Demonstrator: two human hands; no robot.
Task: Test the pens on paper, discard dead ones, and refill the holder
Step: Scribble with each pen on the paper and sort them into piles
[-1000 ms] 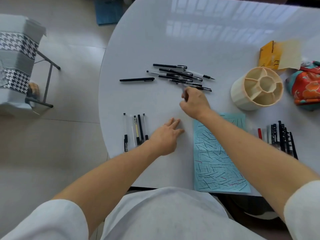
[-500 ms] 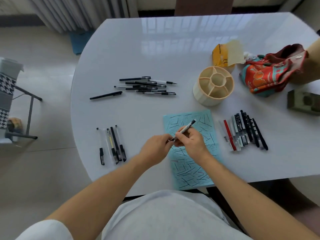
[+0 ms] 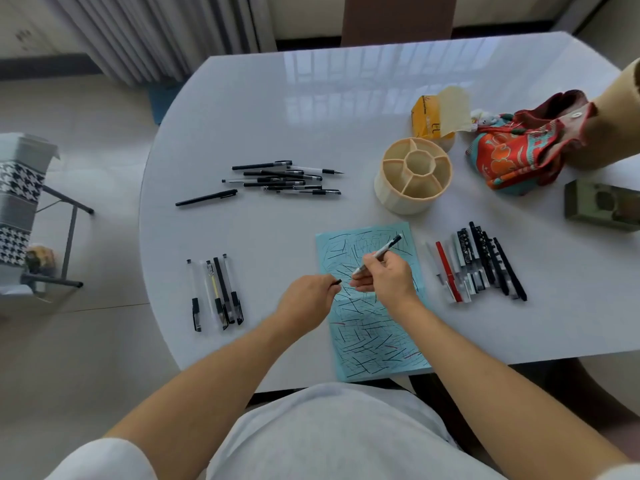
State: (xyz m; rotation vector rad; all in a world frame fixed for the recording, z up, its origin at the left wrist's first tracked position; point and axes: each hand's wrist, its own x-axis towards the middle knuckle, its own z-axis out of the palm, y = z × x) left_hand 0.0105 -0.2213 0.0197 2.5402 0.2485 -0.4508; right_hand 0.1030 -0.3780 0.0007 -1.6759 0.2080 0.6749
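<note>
My right hand holds a clear pen slanted above the blue test paper, which is covered in ink strokes. My left hand pinches the pen's black cap, just apart from the pen's tip. The cream divided holder stands with nothing in it behind the paper. A pile of pens lies at the back left with one black pen beside it. Several pens lie in a row at the front left. Another row of pens lies right of the paper.
On the white round table, an orange box and a red patterned cloth sit at the back right, a green block at the right edge. A chair stands on the floor to the left.
My right hand brought a pen from the back pile to above the paper. My left hand met it and pulled the cap off, and the two are now apart.
</note>
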